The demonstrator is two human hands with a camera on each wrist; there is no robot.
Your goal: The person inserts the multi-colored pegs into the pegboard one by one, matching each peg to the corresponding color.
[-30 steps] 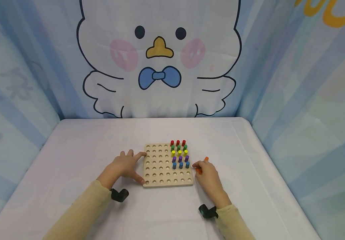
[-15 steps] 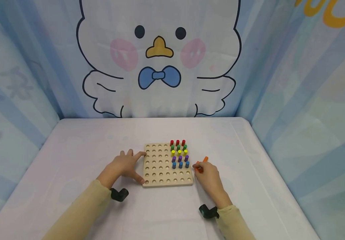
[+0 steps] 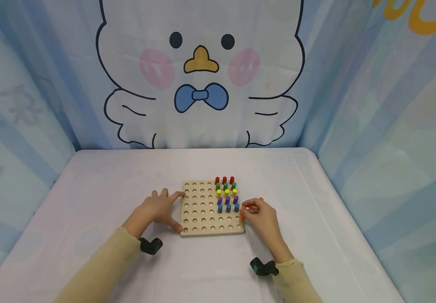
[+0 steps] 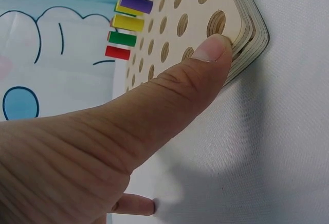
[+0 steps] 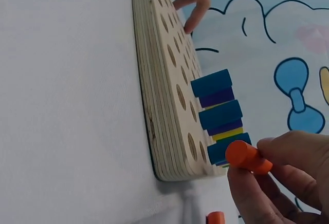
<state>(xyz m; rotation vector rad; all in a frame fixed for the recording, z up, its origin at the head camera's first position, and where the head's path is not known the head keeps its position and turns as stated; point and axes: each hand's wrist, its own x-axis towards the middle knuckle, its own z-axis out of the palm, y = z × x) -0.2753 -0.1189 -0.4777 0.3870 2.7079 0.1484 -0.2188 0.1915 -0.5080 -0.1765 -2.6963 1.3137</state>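
Note:
A square wooden pegboard (image 3: 208, 232) with rows of round holes lies on the table. Its right-hand columns carry short rows of red pegs (image 3: 224, 180), green pegs (image 3: 226, 186), yellow pegs (image 3: 227, 193), purple pegs (image 3: 227, 200) and blue pegs (image 3: 228, 208). My left hand (image 3: 159, 209) spreads along the board's left edge, its thumb (image 4: 205, 57) pressing at the near corner and index finger farther up. At the right edge, my right hand (image 3: 265, 219) pinches an orange peg (image 5: 249, 156) between thumb and fingers, beside the blue row.
Another orange peg (image 5: 216, 217) lies on the table by the board's right side, partly hidden by the right hand in the head view. A white cloth covers the table (image 3: 127, 176). Printed curtains (image 3: 199, 126) stand behind and on both sides.
My right hand has turned and shifted slightly left, bringing an orange peg up to the board's right edge. My left hand and the board stay where they were.

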